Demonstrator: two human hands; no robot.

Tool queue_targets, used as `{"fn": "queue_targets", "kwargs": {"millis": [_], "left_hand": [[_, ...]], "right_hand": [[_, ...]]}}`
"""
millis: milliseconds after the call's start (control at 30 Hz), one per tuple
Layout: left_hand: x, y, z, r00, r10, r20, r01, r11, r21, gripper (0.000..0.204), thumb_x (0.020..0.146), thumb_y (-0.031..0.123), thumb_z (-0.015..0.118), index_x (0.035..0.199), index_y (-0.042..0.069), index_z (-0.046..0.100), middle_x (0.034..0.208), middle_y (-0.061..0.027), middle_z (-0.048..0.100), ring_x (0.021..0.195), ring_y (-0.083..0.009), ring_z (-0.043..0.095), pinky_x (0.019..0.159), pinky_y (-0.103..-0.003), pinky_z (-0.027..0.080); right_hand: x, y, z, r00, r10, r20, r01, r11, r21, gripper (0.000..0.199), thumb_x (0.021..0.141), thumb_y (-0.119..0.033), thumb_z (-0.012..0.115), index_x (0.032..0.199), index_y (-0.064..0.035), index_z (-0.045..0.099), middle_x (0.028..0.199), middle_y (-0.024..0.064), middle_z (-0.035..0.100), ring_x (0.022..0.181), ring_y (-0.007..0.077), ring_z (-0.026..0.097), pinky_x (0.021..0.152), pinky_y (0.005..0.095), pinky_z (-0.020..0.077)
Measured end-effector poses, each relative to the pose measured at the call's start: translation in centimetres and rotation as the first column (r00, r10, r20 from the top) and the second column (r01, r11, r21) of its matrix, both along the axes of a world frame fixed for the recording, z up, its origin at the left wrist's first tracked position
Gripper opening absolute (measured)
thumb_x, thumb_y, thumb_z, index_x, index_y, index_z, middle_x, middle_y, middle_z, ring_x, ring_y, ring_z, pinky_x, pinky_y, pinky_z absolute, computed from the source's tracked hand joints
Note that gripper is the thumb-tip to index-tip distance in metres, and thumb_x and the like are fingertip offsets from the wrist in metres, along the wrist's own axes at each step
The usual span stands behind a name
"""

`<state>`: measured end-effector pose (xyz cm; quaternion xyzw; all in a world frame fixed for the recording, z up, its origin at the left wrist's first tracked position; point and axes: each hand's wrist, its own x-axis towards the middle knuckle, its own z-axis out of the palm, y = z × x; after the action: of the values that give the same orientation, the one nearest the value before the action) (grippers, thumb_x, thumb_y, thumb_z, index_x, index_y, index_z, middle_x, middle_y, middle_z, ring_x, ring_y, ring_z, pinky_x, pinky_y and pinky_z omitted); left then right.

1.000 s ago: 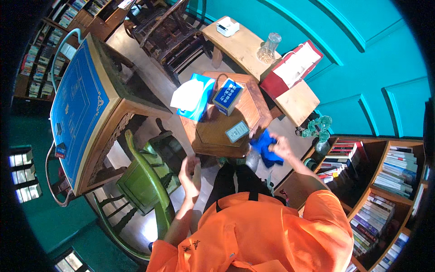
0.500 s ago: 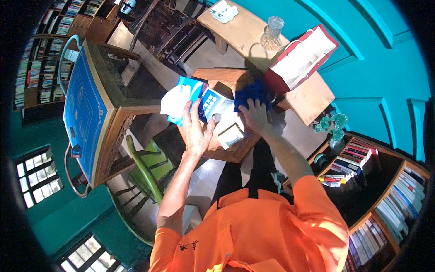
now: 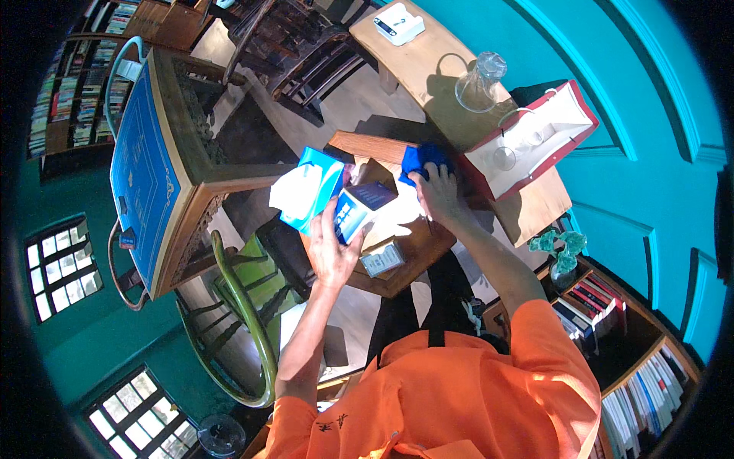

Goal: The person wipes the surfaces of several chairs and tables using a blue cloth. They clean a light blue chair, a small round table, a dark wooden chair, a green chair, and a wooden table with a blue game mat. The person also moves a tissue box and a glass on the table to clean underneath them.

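My left hand [image 3: 334, 249] grips a small blue and white box [image 3: 358, 209] and holds it just above a small round wooden table [image 3: 417, 252]. Beside it, to the left, sits a turquoise tissue box [image 3: 315, 187] with white tissue sticking out. My right hand [image 3: 437, 191] presses a blue cloth [image 3: 425, 159] onto the far side of the tabletop. A small framed card [image 3: 382, 258] lies on the table's near edge.
A red open gift bag [image 3: 535, 141] and a glass carafe [image 3: 479, 80] stand on a light wooden bench behind the table. A green chair [image 3: 241, 294] is at my left, a blue-topped table [image 3: 145, 168] beyond it. Bookshelves [image 3: 612, 321] stand at right.
My left hand rose from my side and took hold of the blue and white box. My right hand carried the blue cloth from the table's near right edge to its far side.
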<state>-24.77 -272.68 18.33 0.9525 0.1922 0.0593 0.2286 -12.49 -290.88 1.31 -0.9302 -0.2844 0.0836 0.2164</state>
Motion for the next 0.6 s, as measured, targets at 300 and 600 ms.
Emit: {"fn": "queue_targets", "kwargs": {"millis": [300, 600], "left_hand": [[-6.1, 0.9, 8.8, 0.968, 0.188, 0.165, -0.176, 0.981, -0.086, 0.076, 0.070, 0.016, 0.082, 0.133, -0.001, 0.045, 0.122, -0.0193, 0.057, 0.110, -0.0291, 0.056, 0.096, -0.039, 0.044], [-13.0, 1.9, 10.7, 0.947, 0.305, 0.102, -0.310, 0.950, 0.033, 0.078, 0.066, 0.015, 0.085, 0.133, 0.002, 0.046, 0.117, -0.0176, 0.058, 0.104, -0.0308, 0.058, 0.092, -0.040, 0.046]], "right_hand": [[7.2, 10.6, -0.1, 0.967, 0.252, 0.043, -0.254, 0.966, 0.043, 0.024, 0.085, -0.014, 0.056, 0.106, -0.0186, 0.067, 0.112, 0.0138, 0.054, 0.106, 0.0344, 0.048, 0.084, 0.0489, 0.0419], [1.1, 3.6, -0.7, 0.929, 0.368, -0.026, -0.368, 0.930, 0.025, 0.032, 0.075, -0.009, 0.064, 0.105, -0.0194, 0.067, 0.115, 0.0126, 0.047, 0.106, 0.0348, 0.045, 0.086, 0.0528, 0.0389]]}}
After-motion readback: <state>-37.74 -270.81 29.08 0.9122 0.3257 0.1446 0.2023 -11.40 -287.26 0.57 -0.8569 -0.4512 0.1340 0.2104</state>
